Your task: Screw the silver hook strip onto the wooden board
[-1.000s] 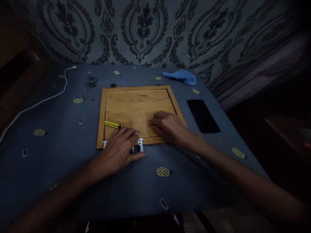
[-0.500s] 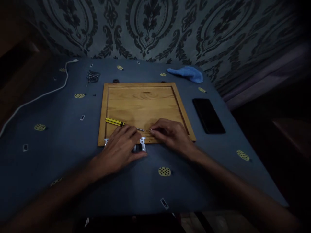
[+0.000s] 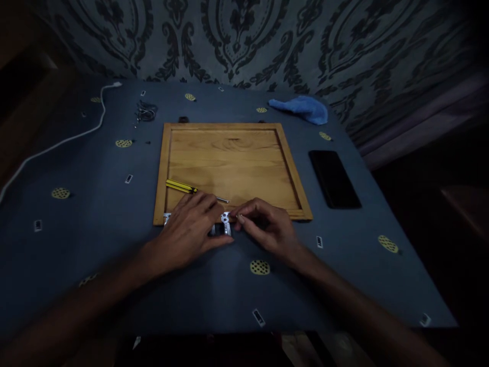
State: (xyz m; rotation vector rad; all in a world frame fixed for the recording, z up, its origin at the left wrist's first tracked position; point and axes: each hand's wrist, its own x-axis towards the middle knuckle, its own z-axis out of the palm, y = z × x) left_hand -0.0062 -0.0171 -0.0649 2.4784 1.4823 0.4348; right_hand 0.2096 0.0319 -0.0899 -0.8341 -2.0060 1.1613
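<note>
My left hand (image 3: pixel 193 221) curls over the near edge of a framed wooden panel (image 3: pixel 225 171), fingers on top and thumb in front, holding a shiny metal bracket (image 3: pixel 225 219) against the edge. Most of the bracket is under the hand; its two ends show either side. To its right, my right hand (image 3: pixel 267 227) pinches a tiny screw (image 3: pixel 239 216) between thumb and forefinger, close to the bracket's right end. On the panel, beside my left fingers, lies a screwdriver (image 3: pixel 181 186) with a yellow and black handle, its shaft partly behind the hand.
A black phone (image 3: pixel 334 179) lies right of the panel, with a blue cloth (image 3: pixel 300 108) behind it. Small metal pieces (image 3: pixel 145 111) are heaped at the back left. A white cable (image 3: pixel 72 137) runs along the left. The patterned tablecloth (image 3: pixel 95 229) ends at a patterned wall covering (image 3: pixel 237 46).
My right hand has moved toward me, from over the panel to its near edge by the bracket, still pinching the screw. My left hand stays on the bracket. The view has shifted slightly.
</note>
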